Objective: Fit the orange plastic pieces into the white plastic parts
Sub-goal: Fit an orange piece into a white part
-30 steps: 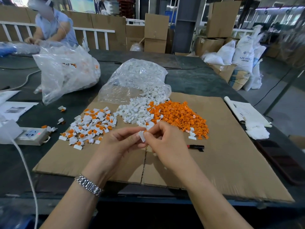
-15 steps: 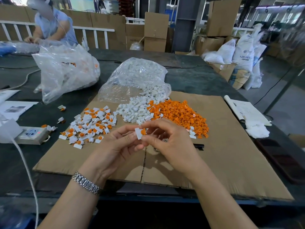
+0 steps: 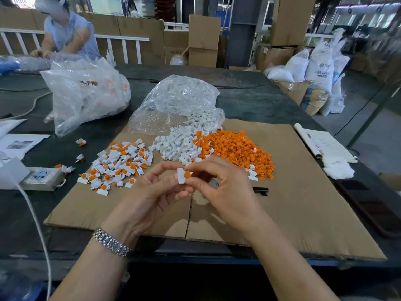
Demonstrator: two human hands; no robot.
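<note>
Main risk I see: the orange piece point(image 3: 187, 174) looks only part-seated against the white part point(image 3: 180, 175), so if my right hand point(image 3: 225, 187) pushes off-axis it could cock sideways or pop out and drop among the loose stock on the cardboard sheet point(image 3: 303, 192). The pinch is small on both sides, a slip seems easy. My left hand point(image 3: 156, 192) pinches the white part between thumb and fingertips, the other fingers loosely curled; the right hand's fingers are curled tight around the orange piece, thumb side pressing toward the left. The pair is held in the air, centre of the view, just near of the piles. White part: small flat rectangular tab, matte, upright. Orange piece: rounded cap-like bit touching its right edge; how deep it sits I cannot tell. Finished pieces point(image 3: 118, 166) lie to the left, loose white parts point(image 3: 173, 144) and the orange heap point(image 3: 236, 148) far of the hands, a clear bag point(image 3: 178, 101) behind them.
</note>
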